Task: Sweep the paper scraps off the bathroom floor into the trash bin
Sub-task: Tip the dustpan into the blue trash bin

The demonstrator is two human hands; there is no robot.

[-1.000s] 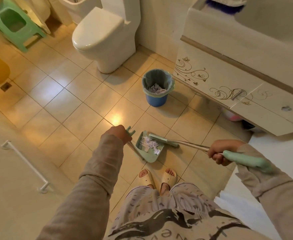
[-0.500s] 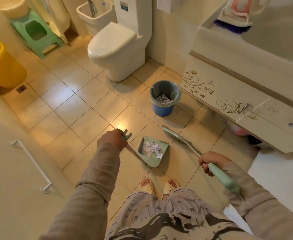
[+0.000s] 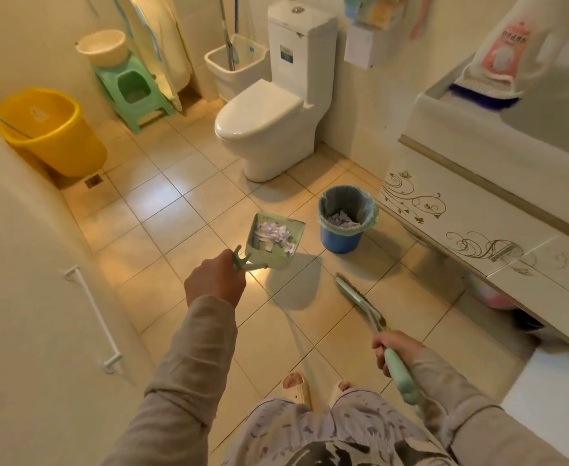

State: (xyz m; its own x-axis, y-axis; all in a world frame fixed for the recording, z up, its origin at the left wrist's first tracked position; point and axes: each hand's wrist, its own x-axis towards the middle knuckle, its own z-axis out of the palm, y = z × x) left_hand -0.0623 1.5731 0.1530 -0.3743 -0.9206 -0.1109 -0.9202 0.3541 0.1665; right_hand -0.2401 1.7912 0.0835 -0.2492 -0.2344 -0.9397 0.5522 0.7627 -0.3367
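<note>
In the head view, the handle of a green dustpan is gripped by the left hand, fingers curled round it. The dustpan is held clear of the tiled floor, just left of the trash bin and apart from it. A heap of paper scraps lies in the dustpan; more scraps are seen inside the lined bin. The broom is clasped by the right hand round its green handle, bristle head down near the floor. A toilet stands behind the bin.

No readable text or labels.
</note>
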